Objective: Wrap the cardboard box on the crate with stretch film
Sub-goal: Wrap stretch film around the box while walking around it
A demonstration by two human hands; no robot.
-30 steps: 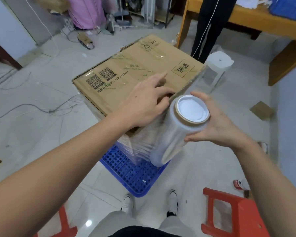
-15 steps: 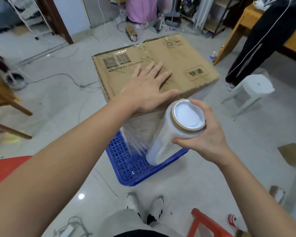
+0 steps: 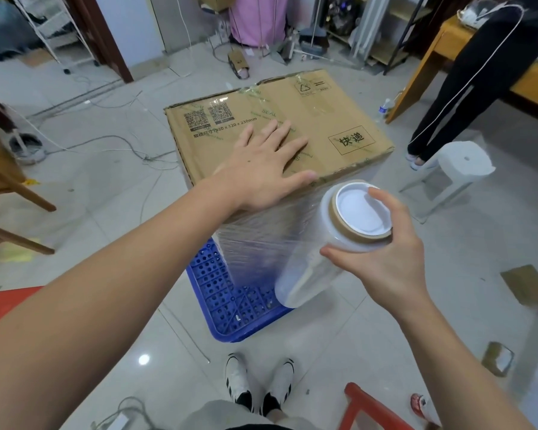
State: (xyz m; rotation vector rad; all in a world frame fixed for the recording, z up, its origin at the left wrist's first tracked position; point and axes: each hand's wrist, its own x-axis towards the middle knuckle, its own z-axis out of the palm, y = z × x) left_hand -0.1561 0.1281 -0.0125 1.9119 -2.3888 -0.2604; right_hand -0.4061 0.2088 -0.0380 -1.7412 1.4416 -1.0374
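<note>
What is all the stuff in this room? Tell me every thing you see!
brown cardboard box: 1, brown, on the blue crate, film on its near side
blue plastic crate: 1, blue, on the floor under the box
clear stretch film roll: 1, clear with a white end cap, beside the box's near side
white plastic stool: 1, white, right of the box
red plastic stool: 1, red, bottom right
wooden table: 1, tan, far right
standing person in black trousers: 1, by the table
small water bottle: 1, clear, on the floor by the table leg
white shoes: 2, white and black, bottom centre
left hand: 1, flat on the box top
right hand: 1, holds the roll's top end
</note>
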